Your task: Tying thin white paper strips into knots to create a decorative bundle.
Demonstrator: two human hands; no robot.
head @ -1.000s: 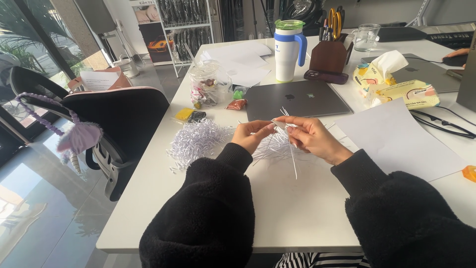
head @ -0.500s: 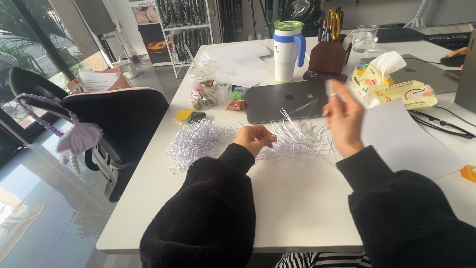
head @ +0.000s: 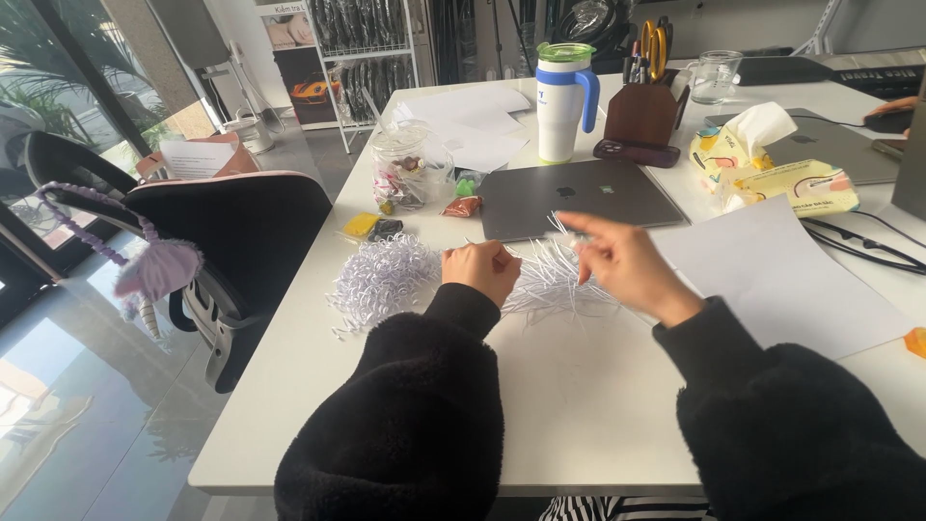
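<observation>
Setting: office, shared white desk (head: 579,405) | closed grey laptop (head: 574,196) just beyond the hands | brown pen holder with scissors (head: 644,104) farther back | second laptop (head: 837,143) and tissue pack (head: 786,183) to the right | black swivel chair (head: 236,227) to the left | glass wall (head: 58,87) far left
</observation>
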